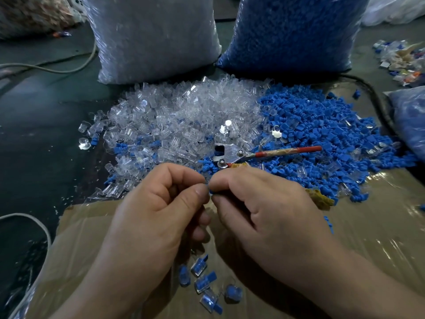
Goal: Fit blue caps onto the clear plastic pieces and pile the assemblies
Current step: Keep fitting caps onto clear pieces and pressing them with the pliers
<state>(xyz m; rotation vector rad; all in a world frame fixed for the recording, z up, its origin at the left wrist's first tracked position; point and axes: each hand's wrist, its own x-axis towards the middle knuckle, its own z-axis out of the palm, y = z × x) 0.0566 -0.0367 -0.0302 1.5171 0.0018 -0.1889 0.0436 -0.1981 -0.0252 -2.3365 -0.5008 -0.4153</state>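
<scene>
My left hand (158, 203) and my right hand (259, 203) meet fingertip to fingertip at the middle of the view, both with curled fingers. Between the tips a small blue cap (210, 192) shows; my right hand pinches it. What my left hand pinches is hidden by its fingers. A heap of clear plastic pieces (184, 116) lies beyond my hands at the left, a heap of blue caps (322, 134) at the right. Several finished assemblies (204, 282), clear with blue inside, lie on the cardboard (379, 238) below my hands.
A metal tool with a red handle (264, 153) lies across the heaps just beyond my hands. At the back stand a bag of clear pieces (156, 38) and a bag of blue caps (289, 33). A white cable (46, 67) runs at the left. Another bag (409, 120) sits at the right edge.
</scene>
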